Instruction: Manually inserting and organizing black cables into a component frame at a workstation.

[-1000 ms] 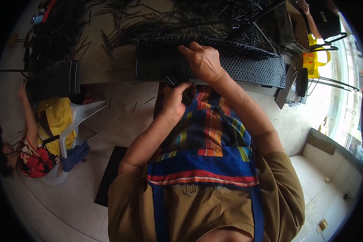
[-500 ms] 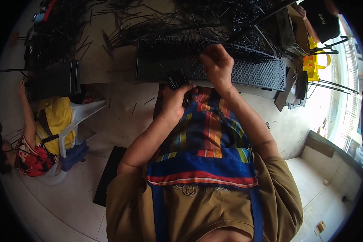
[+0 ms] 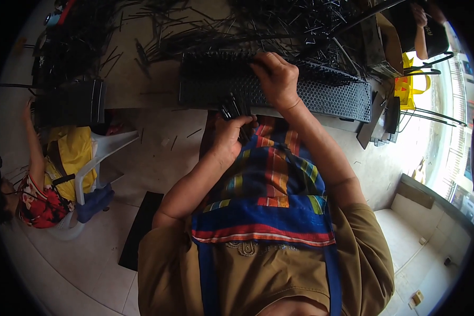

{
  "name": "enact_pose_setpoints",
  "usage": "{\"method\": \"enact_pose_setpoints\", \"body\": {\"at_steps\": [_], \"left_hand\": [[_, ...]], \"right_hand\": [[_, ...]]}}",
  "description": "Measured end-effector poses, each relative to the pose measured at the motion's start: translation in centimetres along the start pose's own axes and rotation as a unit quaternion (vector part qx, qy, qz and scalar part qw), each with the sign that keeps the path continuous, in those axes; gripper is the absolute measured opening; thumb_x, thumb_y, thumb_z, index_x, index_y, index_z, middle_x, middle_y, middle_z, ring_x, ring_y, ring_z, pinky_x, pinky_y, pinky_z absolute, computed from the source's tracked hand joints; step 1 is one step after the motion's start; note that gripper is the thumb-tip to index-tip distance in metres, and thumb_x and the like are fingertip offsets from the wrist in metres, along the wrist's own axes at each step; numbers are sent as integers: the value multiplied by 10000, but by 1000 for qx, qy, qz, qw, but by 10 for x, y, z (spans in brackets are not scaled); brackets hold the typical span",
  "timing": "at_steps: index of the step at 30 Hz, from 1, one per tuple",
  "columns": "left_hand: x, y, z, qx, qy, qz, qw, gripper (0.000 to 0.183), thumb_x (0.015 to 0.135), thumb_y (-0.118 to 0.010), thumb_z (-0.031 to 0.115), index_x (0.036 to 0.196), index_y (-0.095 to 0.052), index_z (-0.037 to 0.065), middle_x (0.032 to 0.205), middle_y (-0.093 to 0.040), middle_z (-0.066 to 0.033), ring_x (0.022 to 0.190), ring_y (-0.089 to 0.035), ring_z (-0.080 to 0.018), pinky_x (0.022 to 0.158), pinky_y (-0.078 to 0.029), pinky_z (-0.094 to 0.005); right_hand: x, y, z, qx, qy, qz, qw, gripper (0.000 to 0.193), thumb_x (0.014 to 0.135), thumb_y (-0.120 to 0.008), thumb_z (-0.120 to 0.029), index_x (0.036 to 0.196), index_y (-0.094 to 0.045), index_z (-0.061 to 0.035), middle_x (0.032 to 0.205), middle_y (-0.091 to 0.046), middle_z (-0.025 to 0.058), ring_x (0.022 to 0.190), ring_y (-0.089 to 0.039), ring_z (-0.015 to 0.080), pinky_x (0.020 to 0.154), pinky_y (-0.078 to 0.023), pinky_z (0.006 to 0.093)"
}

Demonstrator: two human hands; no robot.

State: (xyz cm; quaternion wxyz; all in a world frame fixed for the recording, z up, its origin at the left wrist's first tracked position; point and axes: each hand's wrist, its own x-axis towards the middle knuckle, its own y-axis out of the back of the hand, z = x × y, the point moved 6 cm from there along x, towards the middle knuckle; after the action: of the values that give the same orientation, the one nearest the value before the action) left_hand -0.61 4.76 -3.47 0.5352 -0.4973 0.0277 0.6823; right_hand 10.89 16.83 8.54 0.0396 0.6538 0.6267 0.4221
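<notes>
- Left hand [image 3: 230, 138] grips a bunch of black strips [image 3: 236, 108], fingers wrapped round them, just above the lap.
- Right hand [image 3: 277, 79] rests on the black mesh panel [image 3: 321, 92], fingers curled at its top edge; cannot tell what they pinch.
- Panel lies across the floor past the knees, beyond the striped cloth [image 3: 268, 179].
- Loose strips [image 3: 205, 26] scattered behind it.
- Another person [image 3: 37, 195] sits at far left by a white chair [image 3: 97, 158].

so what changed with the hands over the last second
The right hand moved from the near edge of the black mesh panel up onto its far edge, where its fingers now rest. The left hand stayed by the lap, gripping the same bundle of black strips. The panel, the loose strips behind it and the seated person at left look unchanged.
</notes>
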Motion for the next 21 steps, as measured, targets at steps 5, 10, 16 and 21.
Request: {"method": "enact_pose_setpoints", "body": {"at_steps": [5,10,16,21], "left_hand": [[-7,-7,4,-6,-7,-3,1000,222,762,-641,-56,973,-615,8,808,-677,-119,676,-663,-230,580,-536,-337],[-4,-9,0,-34,12,-25,999,248,761,-644,-59,996,-607,10,808,-673,-118,675,-661,-233,580,-540,-336],[-6,-11,2,-41,8,-32,999,270,746,-654,-79,1000,-622,10,833,-678,-105,722,-666,-215,651,-552,-326],[-7,-13,4,-48,2,-39,998,272,730,-662,-85,983,-656,14,859,-689,-88,769,-669,-192,727,-552,-315]], "right_hand": [[-6,-1,5,-45,4,-36,998,147,774,-713,-93,912,-670,-69,806,-657,93,671,-655,282,580,-515,335],[-5,-4,-15,-111,108,-64,986,129,783,-702,-151,901,-683,-103,787,-638,74,672,-643,302,572,-513,372],[-5,-8,11,-16,-17,-40,999,96,790,-676,-129,877,-715,-121,798,-610,57,664,-638,289,566,-504,379],[-17,-8,0,-84,38,-83,992,158,793,-680,-81,947,-712,-99,839,-629,72,690,-650,277,588,-516,353]]}}
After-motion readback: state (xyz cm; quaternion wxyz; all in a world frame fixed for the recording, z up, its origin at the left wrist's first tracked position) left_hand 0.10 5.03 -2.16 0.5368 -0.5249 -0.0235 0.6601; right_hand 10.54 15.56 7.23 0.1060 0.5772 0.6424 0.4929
